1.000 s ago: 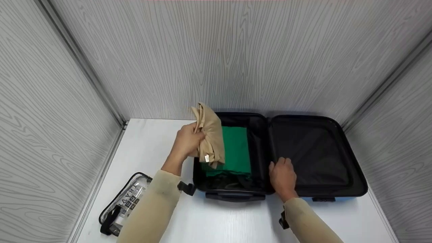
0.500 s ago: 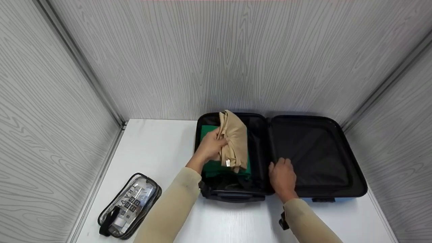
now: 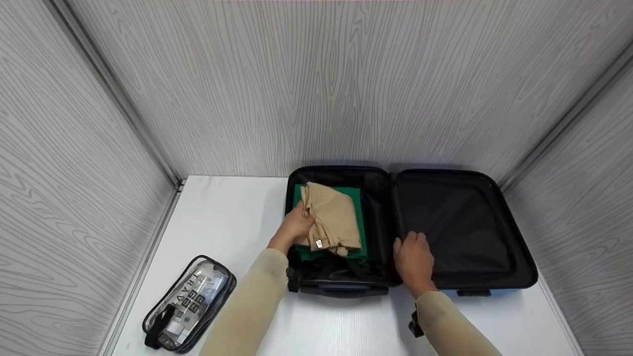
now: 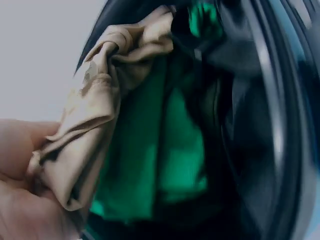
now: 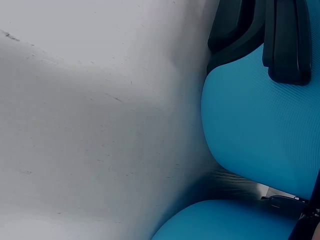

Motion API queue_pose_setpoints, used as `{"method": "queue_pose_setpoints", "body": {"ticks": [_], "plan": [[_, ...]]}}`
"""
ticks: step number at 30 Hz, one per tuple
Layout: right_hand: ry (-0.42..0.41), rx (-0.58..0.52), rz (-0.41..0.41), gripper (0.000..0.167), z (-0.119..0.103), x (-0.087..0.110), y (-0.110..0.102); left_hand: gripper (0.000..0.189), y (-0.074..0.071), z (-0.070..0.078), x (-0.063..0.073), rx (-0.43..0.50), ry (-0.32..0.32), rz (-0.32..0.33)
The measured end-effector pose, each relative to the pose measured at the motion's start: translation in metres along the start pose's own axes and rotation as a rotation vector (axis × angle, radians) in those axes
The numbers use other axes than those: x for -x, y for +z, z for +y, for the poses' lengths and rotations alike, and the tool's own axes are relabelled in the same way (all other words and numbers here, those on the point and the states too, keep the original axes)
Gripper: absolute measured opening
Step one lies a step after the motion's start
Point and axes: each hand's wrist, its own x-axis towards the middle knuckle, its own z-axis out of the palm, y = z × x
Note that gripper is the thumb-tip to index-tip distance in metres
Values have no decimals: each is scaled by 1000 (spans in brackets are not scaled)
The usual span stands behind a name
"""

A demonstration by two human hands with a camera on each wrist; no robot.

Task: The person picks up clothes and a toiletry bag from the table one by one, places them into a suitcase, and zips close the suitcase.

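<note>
My left hand (image 3: pixel 298 223) pinches the left edge of a folded beige garment (image 3: pixel 336 212), which has a small white tag near its front. The garment lies over folded green cloth (image 3: pixel 364 232) inside the left half of an open suitcase (image 3: pixel 378 198). In the left wrist view, thumb and fingers grip the blurred beige garment (image 4: pixel 85 135) above the green cloth (image 4: pixel 135 160). My right hand (image 3: pixel 414 257) rests with bent fingers on the suitcase's inner edge by the hinge; its fingertips are partly hidden. The right wrist view mostly shows the suitcase's blue outer shell (image 5: pixel 260 115).
A clear zip pouch (image 3: pixel 190 301) with black trim and small items inside lies at the table's front left. The suitcase's black-lined right half (image 3: pixel 455 222) lies open on the white table (image 3: pixel 227 207). Grey wood-grain walls (image 3: pixel 336 89) stand behind and at both sides.
The left hand has carried the beige garment rightward and down from the suitcase's left edge onto the green cloth, then slightly back left. The right hand has stayed in place.
</note>
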Motion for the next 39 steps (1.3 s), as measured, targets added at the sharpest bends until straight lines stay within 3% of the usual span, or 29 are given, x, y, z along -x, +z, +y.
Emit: {"method": "queue_pose_setpoints", "body": {"ticks": [5,7,10,14,16,18,21,25,29,39], "plan": [[12,-4,-16,30,2,-1,0,75,-1,1,5,-168,-119,65],[13,-3,-22,30,2,-2,0,75,2,4,7,-252,-121,105],[17,-6,-30,30,2,-2,1,71,8,8,13,-388,-52,180],[35,-15,-53,30,1,-3,0,53,19,8,19,-560,134,260],[48,-21,-67,31,0,-4,0,49,22,6,22,-600,200,233],[56,-27,-77,31,0,-4,0,55,25,3,24,-620,225,170],[64,-27,-96,31,-1,-5,-1,74,28,-3,26,-632,189,58],[36,-12,-77,31,0,-4,0,86,29,-10,28,-635,135,-22],[4,3,-37,31,-1,-5,2,87,29,-14,26,-601,103,-40],[45,-31,-102,32,-1,-7,0,80,29,-10,28,-630,85,11]]}}
